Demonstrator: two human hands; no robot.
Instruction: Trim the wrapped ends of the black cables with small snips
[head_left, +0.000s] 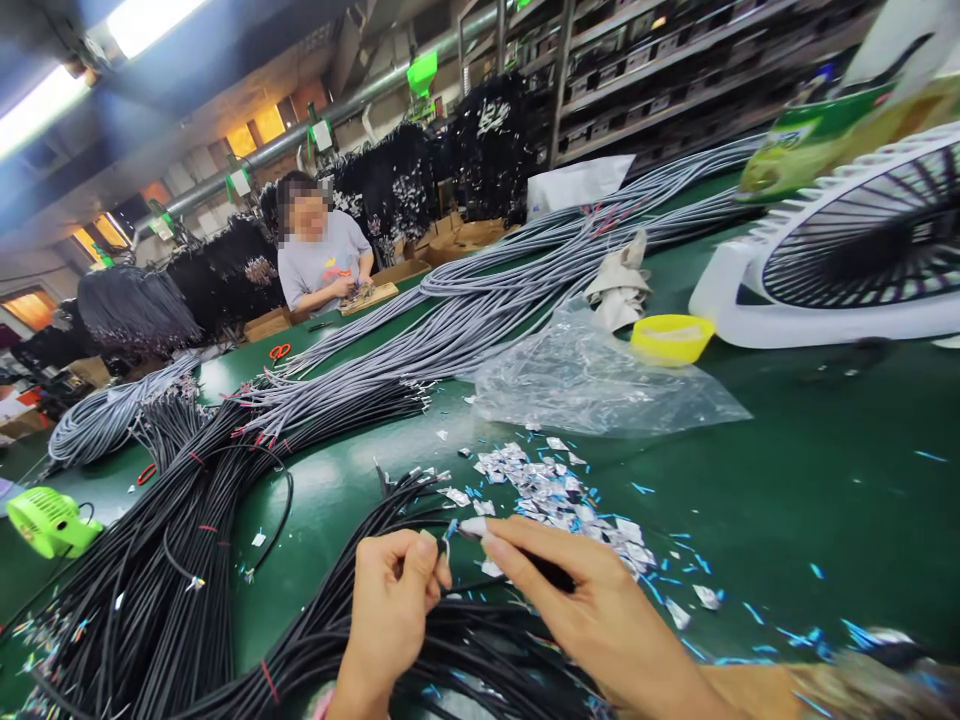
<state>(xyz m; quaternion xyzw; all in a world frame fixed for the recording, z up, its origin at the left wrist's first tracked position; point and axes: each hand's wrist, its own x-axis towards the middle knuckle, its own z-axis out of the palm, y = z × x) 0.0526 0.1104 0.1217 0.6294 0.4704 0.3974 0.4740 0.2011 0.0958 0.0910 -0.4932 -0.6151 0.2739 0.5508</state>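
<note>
Just left of the flat silvery foil scraps [517, 470], the left hand [394, 600] pinches a thin black cable [442, 546]; the right hand [600, 600], narrow, meets slim blue wire [452, 529], grip unclear.

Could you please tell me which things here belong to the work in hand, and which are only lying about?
Seemingly in the work:
- thin wires at the left hand
- black cables beside it
- silvery scraps beyond the right hand

Seemingly just lying about:
- plastic bag
- white fan
- green fan
</note>
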